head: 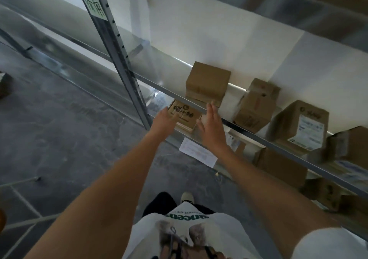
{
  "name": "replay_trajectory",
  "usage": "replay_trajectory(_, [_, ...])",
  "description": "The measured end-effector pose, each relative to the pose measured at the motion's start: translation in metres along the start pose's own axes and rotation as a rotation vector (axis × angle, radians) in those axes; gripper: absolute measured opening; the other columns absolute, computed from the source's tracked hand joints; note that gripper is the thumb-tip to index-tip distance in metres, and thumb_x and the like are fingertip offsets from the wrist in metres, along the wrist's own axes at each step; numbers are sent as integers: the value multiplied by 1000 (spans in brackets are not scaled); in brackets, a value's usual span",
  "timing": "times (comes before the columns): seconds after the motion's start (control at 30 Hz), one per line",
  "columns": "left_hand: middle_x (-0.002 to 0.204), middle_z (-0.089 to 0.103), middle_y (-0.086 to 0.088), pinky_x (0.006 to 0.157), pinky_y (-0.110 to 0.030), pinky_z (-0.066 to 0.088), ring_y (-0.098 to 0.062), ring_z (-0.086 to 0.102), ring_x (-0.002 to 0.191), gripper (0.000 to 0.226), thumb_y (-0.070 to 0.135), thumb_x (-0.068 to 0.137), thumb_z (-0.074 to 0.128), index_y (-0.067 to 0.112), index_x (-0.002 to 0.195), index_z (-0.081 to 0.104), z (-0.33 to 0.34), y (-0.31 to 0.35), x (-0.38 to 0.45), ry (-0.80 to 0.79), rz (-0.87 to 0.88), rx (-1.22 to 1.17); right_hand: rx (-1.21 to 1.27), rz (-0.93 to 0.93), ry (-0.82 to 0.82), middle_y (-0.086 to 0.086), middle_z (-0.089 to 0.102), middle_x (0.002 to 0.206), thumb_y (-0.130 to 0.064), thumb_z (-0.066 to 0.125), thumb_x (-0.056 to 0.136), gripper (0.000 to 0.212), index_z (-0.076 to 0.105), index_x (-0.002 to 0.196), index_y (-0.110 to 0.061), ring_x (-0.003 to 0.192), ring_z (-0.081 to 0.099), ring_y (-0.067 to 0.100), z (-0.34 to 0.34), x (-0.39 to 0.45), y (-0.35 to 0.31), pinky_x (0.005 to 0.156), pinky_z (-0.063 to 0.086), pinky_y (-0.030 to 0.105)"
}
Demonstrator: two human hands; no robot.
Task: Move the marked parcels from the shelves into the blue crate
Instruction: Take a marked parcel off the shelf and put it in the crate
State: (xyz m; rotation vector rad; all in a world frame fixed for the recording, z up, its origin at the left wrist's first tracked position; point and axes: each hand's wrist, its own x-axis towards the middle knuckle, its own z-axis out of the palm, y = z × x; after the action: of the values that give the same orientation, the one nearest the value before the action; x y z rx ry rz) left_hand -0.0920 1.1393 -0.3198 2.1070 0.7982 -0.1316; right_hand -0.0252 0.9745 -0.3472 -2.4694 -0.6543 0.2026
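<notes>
A flat brown parcel [184, 115] with black print lies on the lower shelf, partly under the metal shelf edge [179, 97]. My left hand [162, 120] is stretched out at the parcel's left side, fingers straight. My right hand [211, 122] is stretched out at its right side, fingers straight and spread, in front of the shelf edge. Neither hand visibly grips the parcel. No blue crate is in view.
Above, a plain brown box [208, 82] and further cardboard boxes [256, 104], one with a white label [302, 127], stand along the shelf. More boxes [280, 166] sit below right. A steel upright [117, 45] rises left of my hands. A white paper [197, 152] lies on the grey floor.
</notes>
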Motion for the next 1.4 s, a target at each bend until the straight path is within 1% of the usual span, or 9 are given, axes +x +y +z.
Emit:
replay_trajectory(0.33, [151,37,-10,113,-44,29,-29,35,138,59,50,100,32,18,149,29,-10,52,103,-144,-12,-251,185,385,352,12,21,160,-34,57,95,75,18,153,-5,147,22,27,-14,65,13,118,23,35])
replay_trajectory(0.47, [96,57,-1,87,-34,44,-21,53,98,43,46,102,27,16,118,53,-9,64,124,-261,54,-319,414,537,305,7,35,152,-38,62,91,78,18,152,-15,136,41,25,-6,84,3,109,42,42])
replay_trajectory(0.63, [119,51,-3,98,-35,39,-20,49,114,51,51,101,24,21,135,46,-7,74,136,-306,-60,-455,507,651,366,5,60,125,-40,66,89,51,47,127,-13,115,57,22,3,94,-4,95,51,35])
replay_trajectory(0.8, [142,49,-5,112,-39,30,-22,44,130,52,45,104,21,18,139,48,-23,81,145,-336,-118,-658,504,652,512,-9,59,97,-50,67,85,37,52,103,-21,90,56,8,-3,93,-12,63,38,6])
replay_trajectory(1.03, [125,63,-9,113,-40,27,-22,54,119,53,42,104,23,12,126,60,-42,81,143,-314,-83,-653,785,740,699,-8,64,90,-55,56,91,38,58,98,-18,78,63,-9,-30,106,-44,63,45,2])
replay_trajectory(1.13, [131,60,-8,97,-30,46,-20,54,119,52,43,103,27,11,122,63,-48,79,145,-298,-119,-686,888,767,730,-10,69,87,-58,43,96,28,53,84,-35,83,67,2,-40,105,-51,81,55,25])
replay_trajectory(1.2, [133,57,-7,72,-18,49,-16,54,113,52,45,102,28,13,122,63,-51,80,146,-325,-151,-727,946,773,736,-16,70,65,-55,42,98,32,51,75,-33,65,69,3,-44,101,-55,66,57,27])
replay_trajectory(1.3, [118,66,-4,90,-25,43,-9,60,94,53,46,102,26,14,121,64,-48,81,144,-339,-128,-729,1011,788,666,-9,71,63,-55,41,98,34,57,77,-33,65,71,8,-45,98,-56,69,60,32])
replay_trajectory(1.4, [117,67,-5,99,-30,37,-16,60,103,52,44,102,27,13,121,64,-47,80,142,-322,-134,-700,1021,804,603,-2,73,80,-58,38,98,39,62,88,-31,87,71,20,-46,98,-54,83,58,36])
